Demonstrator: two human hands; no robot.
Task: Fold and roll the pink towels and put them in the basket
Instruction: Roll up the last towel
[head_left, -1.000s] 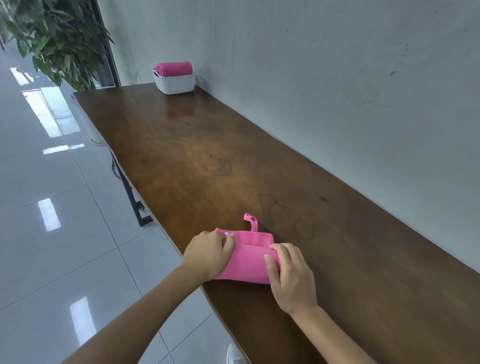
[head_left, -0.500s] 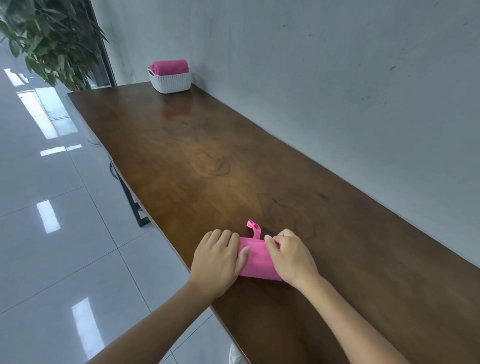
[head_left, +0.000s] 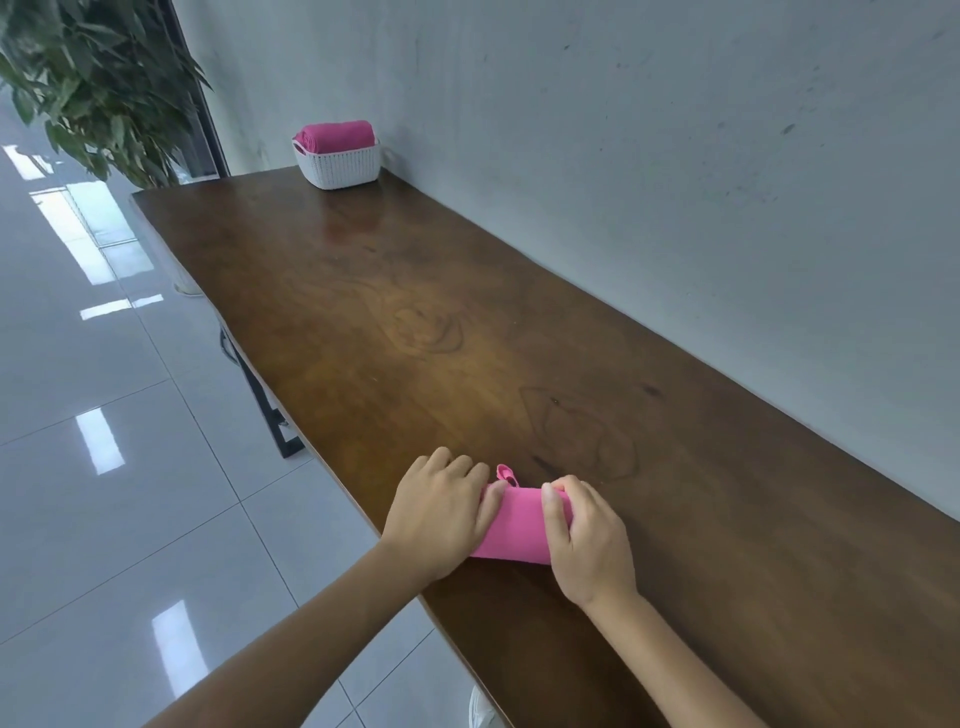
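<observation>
A pink towel (head_left: 519, 525), rolled almost to its end, lies at the near edge of a wooden table (head_left: 467, 312), its long axis running across from the left hand (head_left: 439, 519) to the right hand (head_left: 584, 538). Both hands curl their fingers over its ends, its small hanging loop (head_left: 506, 474) poking out just past the fingertips. The white basket (head_left: 340, 163), already holding one rolled pink towel (head_left: 337, 136), stands far beyond the fingers, slightly toward the left hand's side.
</observation>
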